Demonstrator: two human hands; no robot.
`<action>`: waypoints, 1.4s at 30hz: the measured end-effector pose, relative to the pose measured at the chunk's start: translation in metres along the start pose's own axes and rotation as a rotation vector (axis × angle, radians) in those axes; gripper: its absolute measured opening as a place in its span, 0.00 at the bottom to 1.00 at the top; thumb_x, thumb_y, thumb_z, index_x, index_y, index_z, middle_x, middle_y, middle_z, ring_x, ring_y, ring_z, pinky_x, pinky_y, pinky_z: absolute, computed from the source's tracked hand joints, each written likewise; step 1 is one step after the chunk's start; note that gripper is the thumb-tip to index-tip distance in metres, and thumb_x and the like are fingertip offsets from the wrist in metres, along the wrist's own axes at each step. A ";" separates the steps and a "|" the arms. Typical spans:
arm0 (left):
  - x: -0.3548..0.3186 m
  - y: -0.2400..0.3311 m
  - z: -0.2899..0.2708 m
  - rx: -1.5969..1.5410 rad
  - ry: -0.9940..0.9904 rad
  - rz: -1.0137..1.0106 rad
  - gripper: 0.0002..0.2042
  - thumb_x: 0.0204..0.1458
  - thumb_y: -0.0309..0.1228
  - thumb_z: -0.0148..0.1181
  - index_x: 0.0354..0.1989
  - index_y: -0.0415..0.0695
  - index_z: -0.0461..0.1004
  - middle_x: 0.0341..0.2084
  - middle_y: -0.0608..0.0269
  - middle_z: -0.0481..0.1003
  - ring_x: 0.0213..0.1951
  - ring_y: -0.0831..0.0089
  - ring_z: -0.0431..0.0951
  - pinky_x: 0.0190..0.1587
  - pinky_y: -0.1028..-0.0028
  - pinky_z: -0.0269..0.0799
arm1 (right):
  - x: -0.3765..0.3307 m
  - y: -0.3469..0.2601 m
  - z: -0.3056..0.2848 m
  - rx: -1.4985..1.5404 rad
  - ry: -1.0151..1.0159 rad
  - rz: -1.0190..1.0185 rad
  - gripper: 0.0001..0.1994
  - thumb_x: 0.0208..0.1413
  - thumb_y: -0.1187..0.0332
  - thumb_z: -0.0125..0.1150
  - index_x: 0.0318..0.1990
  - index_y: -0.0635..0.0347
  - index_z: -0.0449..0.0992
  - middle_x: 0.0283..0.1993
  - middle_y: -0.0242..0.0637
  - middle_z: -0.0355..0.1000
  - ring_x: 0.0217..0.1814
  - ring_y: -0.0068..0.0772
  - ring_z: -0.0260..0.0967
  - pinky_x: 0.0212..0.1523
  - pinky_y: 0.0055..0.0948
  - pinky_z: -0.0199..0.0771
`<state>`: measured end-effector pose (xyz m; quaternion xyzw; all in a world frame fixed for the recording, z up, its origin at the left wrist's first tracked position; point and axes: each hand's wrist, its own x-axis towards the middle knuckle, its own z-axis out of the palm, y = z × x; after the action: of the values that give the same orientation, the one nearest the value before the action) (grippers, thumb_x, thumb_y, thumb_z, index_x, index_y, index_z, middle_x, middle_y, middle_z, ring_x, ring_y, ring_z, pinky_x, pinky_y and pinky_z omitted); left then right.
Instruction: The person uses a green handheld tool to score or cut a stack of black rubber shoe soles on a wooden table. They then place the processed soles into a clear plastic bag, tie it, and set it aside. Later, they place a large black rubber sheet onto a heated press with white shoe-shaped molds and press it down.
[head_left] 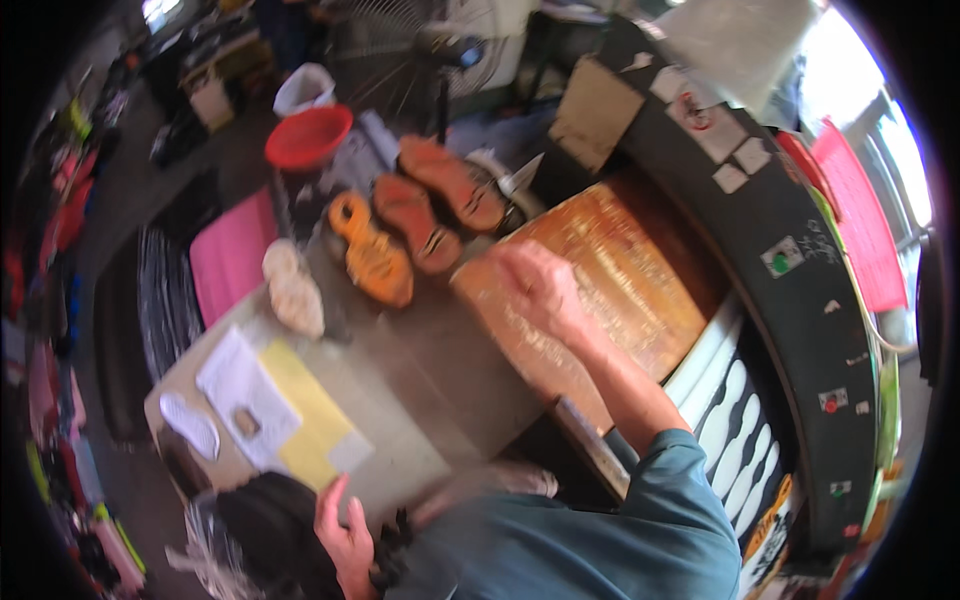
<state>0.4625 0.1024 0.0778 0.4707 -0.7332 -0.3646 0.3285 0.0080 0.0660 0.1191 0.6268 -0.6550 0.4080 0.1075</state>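
Note:
My right hand (540, 285) is over the near left part of a worn wooden board (620, 275). Its fingers are curled in and a little blurred, and whatever they hold, if anything, is hidden. Low at my left, my left hand (343, 525) has its thumb and fingers apart with nothing in them, close to the near table edge. Left of the board, an orange shoe-shaped piece (378, 268) and two reddish-brown shoe-shaped pieces (415, 225) lie in a row on the grey table (400, 370). A pale shoe-shaped piece (293, 290) rests further left.
White paper (245, 385) and a yellow sheet (315, 410) lie at left beside a white sole-shaped piece (190, 425). A red basin (310, 137) and a fan (440, 50) stand beyond. Long white pieces (740, 430) sit right, beneath a dark curved panel (740, 190).

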 end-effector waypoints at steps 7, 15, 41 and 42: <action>0.030 -0.002 0.034 0.181 -0.189 0.112 0.14 0.66 0.27 0.61 0.58 0.37 0.80 0.53 0.42 0.81 0.55 0.47 0.81 0.58 0.60 0.77 | 0.153 0.154 -0.159 -0.568 0.519 -0.056 0.06 0.63 0.73 0.65 0.45 0.61 0.82 0.43 0.45 0.81 0.46 0.48 0.79 0.48 0.42 0.80; 0.059 0.003 0.071 0.176 -0.201 0.156 0.13 0.63 0.26 0.63 0.54 0.37 0.81 0.52 0.48 0.81 0.54 0.52 0.81 0.60 0.60 0.76 | 0.197 0.249 -0.265 -1.304 0.045 0.394 0.16 0.62 0.60 0.64 0.54 0.55 0.83 0.60 0.39 0.76 0.67 0.50 0.68 0.65 0.49 0.70; 0.116 0.066 0.131 -1.100 -0.431 -0.345 0.34 0.75 0.49 0.47 0.77 0.33 0.53 0.75 0.47 0.61 0.74 0.62 0.64 0.74 0.61 0.64 | 0.067 -0.025 -0.068 -0.126 -0.286 -0.624 0.09 0.42 0.78 0.65 0.33 0.55 0.79 0.29 0.34 0.77 0.27 0.33 0.75 0.21 0.33 0.74; 0.118 0.065 0.131 -1.153 -0.465 -0.364 0.39 0.74 0.55 0.42 0.79 0.33 0.47 0.78 0.45 0.54 0.76 0.58 0.60 0.75 0.59 0.62 | 0.040 -0.053 -0.054 -0.017 -0.447 -0.637 0.10 0.44 0.77 0.68 0.35 0.55 0.80 0.29 0.34 0.78 0.28 0.34 0.76 0.22 0.36 0.77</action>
<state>0.2852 0.0407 0.0811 0.2444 -0.3804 -0.8420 0.2943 0.0282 0.0792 0.2007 0.8713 -0.4382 0.2024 0.0885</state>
